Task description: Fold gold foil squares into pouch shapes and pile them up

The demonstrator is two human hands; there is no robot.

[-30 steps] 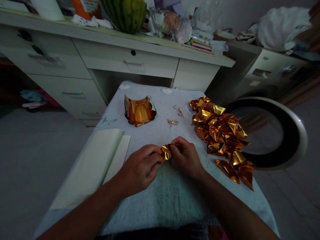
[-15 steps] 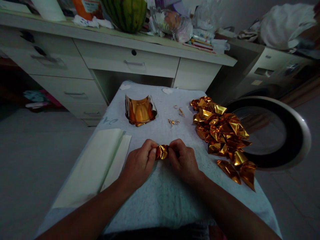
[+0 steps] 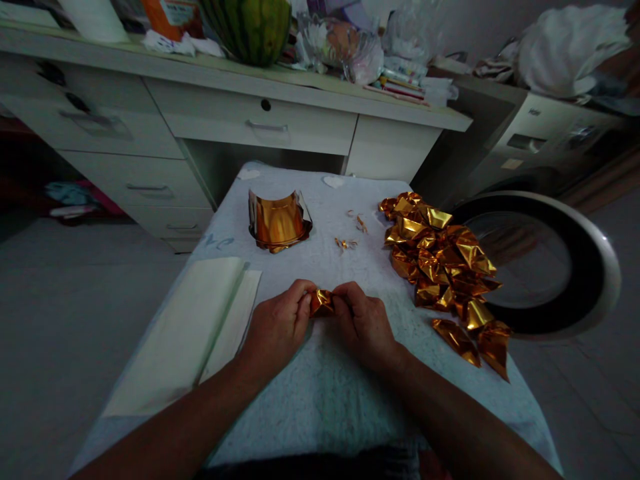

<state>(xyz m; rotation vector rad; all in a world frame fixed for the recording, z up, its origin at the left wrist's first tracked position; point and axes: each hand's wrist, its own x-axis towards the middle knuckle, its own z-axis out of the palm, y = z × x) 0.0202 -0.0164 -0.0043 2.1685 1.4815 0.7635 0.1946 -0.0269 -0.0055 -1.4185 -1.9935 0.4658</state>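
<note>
Between my two hands is a small piece of shiny gold foil [image 3: 321,303], creased in the middle. My left hand [image 3: 281,319] pinches its left end between thumb and fingers. The right end is pinched by my right hand [image 3: 364,325], whose fingertips partly hide it. Beyond my hands stands a curved stack of gold foil sheets [image 3: 279,221]. To the right lies a heap of folded gold foil pieces [image 3: 440,257]. Several thin twisted foil scraps [image 3: 345,245] rest on the cloth between the stack and the heap.
A pale cloth [image 3: 320,393] covers the table under my arms. Folded cream paper [image 3: 185,333] lies at the left. Behind is a white drawer desk [image 3: 260,113] bearing a watermelon [image 3: 250,30]. At the right, a washing machine's round door [image 3: 595,267] hangs open beside the table.
The foil between my fingers has changed shape slightly, its crease sitting differently. Both hands stay pinched on its ends, the right one turned a little. The view has shifted slightly.
</note>
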